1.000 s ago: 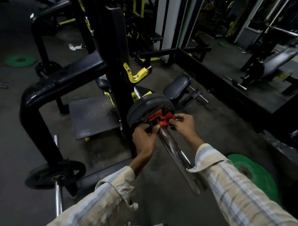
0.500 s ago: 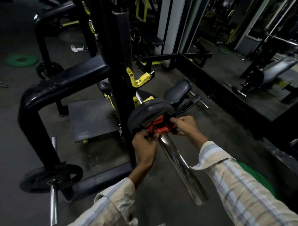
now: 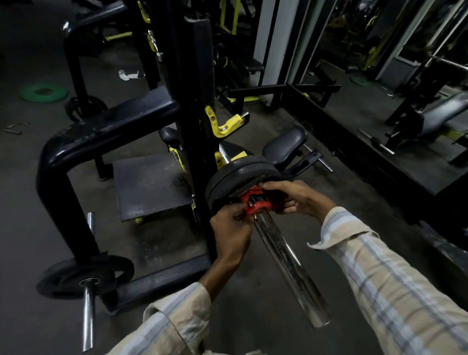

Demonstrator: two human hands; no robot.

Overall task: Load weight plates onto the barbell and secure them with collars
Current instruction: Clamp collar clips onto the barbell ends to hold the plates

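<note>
A chrome barbell sleeve [image 3: 287, 263] points toward me from the black rack. Black weight plates [image 3: 238, 174] sit on it, pushed against the rack side. A red collar [image 3: 255, 204] is on the sleeve, tight against the outer plate. My left hand [image 3: 231, 236] grips the collar's left side from below. My right hand [image 3: 295, 198] holds its right side, fingers curled over the top. Both hands partly hide the collar.
The black rack upright [image 3: 198, 125] with a yellow hook [image 3: 222, 124] stands just behind the plates. A second black plate on a short bar [image 3: 84, 275] sits low at the left. A green plate [image 3: 43, 92] lies on the far floor. Benches stand at right.
My view has shifted slightly closer. Both hands stay on the red collar, which has slid tighter against the plates; the green plate near my right sleeve is out of sight now.
</note>
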